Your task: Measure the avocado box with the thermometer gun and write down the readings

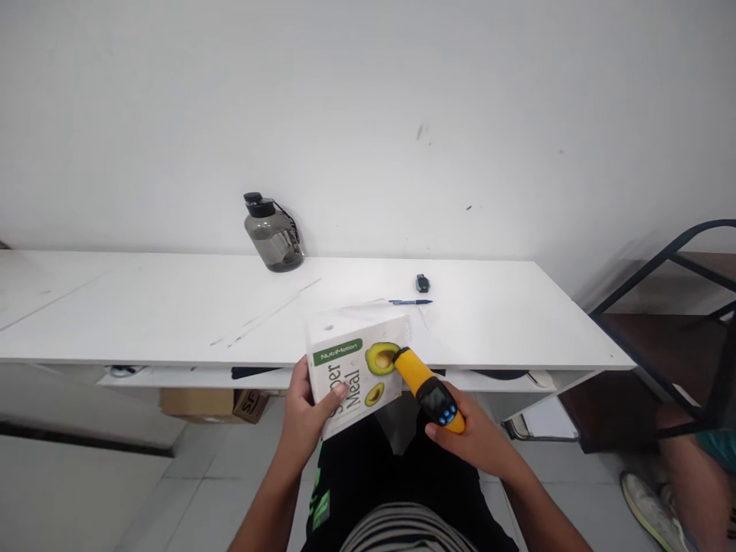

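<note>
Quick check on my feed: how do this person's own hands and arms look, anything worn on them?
The left hand and right hand are bare, with no gloves or rings visible. No sleeves or watch show on either forearm. Lower down are a striped top and black legwear with green markings.

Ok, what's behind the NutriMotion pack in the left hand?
Past the top edge of the pack, the white table shows, with a pen farther back. The pack's far side, the table part directly behind it and most fingers of the left hand are covered.
</note>
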Action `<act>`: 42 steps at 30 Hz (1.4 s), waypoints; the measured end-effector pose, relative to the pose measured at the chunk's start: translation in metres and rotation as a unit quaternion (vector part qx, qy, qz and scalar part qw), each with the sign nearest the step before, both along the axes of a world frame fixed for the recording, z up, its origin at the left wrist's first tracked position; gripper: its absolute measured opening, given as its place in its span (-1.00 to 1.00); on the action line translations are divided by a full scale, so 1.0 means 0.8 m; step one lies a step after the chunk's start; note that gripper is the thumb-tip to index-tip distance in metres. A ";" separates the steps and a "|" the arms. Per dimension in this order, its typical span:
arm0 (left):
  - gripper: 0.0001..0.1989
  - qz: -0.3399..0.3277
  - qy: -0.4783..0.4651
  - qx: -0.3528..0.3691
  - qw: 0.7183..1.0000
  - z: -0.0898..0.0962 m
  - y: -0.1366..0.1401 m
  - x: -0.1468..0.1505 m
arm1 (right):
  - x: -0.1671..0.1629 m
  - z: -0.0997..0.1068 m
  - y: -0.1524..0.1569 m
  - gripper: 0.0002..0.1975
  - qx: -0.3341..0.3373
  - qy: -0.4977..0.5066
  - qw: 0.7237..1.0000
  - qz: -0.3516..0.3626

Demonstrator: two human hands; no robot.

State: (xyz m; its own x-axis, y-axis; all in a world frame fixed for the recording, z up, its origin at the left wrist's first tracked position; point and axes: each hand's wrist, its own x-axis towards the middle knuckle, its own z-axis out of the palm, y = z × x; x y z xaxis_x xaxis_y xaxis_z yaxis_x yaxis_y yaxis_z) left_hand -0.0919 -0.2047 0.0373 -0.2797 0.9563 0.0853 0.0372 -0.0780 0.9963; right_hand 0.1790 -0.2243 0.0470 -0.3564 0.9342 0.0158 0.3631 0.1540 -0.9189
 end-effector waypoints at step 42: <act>-0.29 -0.022 0.054 0.021 0.998 0.001 -0.033 0.010 | -0.001 0.003 -0.013 -0.56 0.039 0.020 0.996 0.080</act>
State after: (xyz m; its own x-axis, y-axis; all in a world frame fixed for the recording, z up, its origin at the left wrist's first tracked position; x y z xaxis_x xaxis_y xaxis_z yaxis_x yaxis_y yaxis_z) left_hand -0.0843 -0.2315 0.0378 -0.2238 0.9626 0.1529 0.1404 -0.1234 0.9824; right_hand 0.1779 -0.2345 0.0492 -0.4978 0.8612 0.1029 0.2913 0.2778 -0.9154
